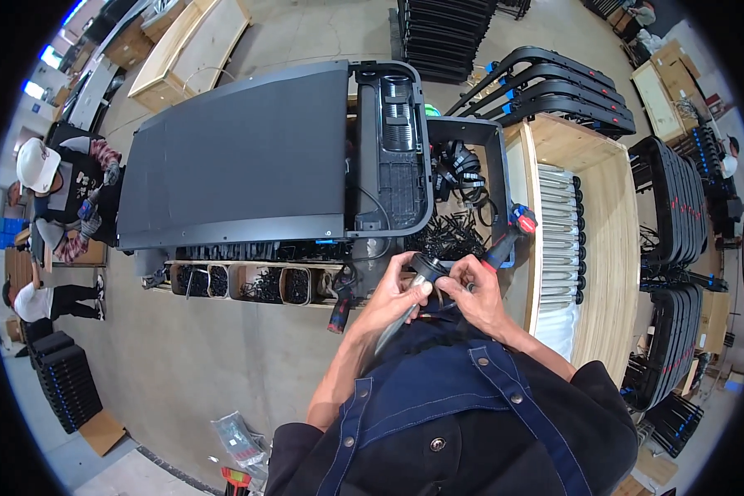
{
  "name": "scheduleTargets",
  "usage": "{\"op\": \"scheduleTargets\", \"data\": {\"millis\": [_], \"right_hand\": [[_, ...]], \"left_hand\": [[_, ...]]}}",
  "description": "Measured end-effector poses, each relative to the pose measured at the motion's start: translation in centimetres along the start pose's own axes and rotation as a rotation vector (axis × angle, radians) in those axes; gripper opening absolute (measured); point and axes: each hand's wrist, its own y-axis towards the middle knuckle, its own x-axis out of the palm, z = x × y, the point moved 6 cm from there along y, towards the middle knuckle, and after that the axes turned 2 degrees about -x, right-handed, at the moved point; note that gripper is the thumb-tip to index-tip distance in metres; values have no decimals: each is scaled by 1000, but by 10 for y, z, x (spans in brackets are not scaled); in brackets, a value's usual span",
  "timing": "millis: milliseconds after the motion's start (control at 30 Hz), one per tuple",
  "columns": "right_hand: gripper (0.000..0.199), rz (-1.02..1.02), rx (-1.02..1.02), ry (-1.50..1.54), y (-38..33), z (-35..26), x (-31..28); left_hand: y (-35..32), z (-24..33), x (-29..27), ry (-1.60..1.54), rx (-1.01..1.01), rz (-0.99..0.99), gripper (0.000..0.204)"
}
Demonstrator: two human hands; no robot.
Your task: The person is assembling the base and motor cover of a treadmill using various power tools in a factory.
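Note:
Close in front of my body, both hands meet at a silver metal tube with a black round end (428, 268). My left hand (395, 293) is closed round the tube just below that end, thumb pressed against it. The tube slants down toward my lap. My right hand (476, 291) is closed too, thumb and fingers pinching at the right edge of the black end; what lies between those fingertips is partly hidden. Just beyond my hands is a grey bin (505, 165) holding black clamp-like rings (461, 169) and many black bolts (450, 236). A red-and-blue power tool (508, 236) leans at its right side.
A large dark padded panel (240, 157) in a black frame spans the left. Below it, small bins (260, 283) hold dark hardware; another power tool (340, 310) hangs beside them. At right, a wooden crate (603, 207) holds silver tubes (558, 240). A co-worker (70, 186) stands far left.

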Motion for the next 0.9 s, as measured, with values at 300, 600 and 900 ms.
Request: {"op": "scheduleTargets", "data": {"millis": [300, 600, 900], "right_hand": [[92, -275, -383, -243, 106, -49, 10], [69, 130, 26, 275, 401, 13, -14], [91, 124, 138, 7, 577, -3, -26]], "left_hand": [[55, 82, -44, 414, 51, 277, 68], [216, 281, -59, 1247, 775, 645, 27], [325, 280, -289, 1654, 284, 612, 21]]}}
